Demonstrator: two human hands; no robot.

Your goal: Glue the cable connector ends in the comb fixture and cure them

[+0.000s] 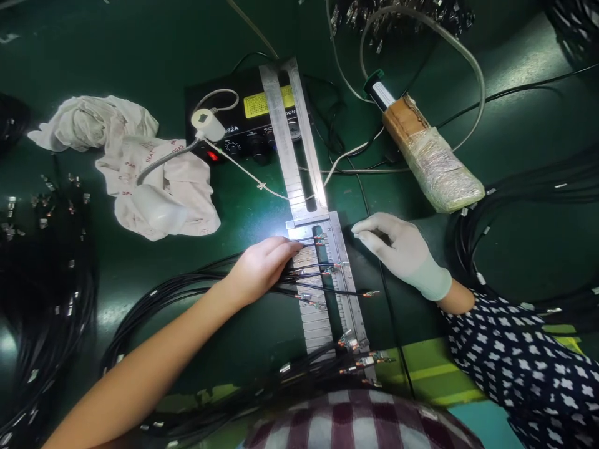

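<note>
My left hand, bare, pinches a thin black cable above the slotted metal jig. Small metal connectors with bits of orange at their ends lie across the jig's slot. Several more black cables run from under my left hand and loop away to the left. My right hand, in a white glove, hovers just right of the jig, apart from it. Its thumb and forefinger are drawn together with nothing visible between them. Closer to me, another bunch of cables crosses the jig.
A black control box stands behind, under a second slotted metal bar. A small lamp rests on white cloth. At right lies a wrapped dispensing syringe with a hose. Cable bundles cover the left side.
</note>
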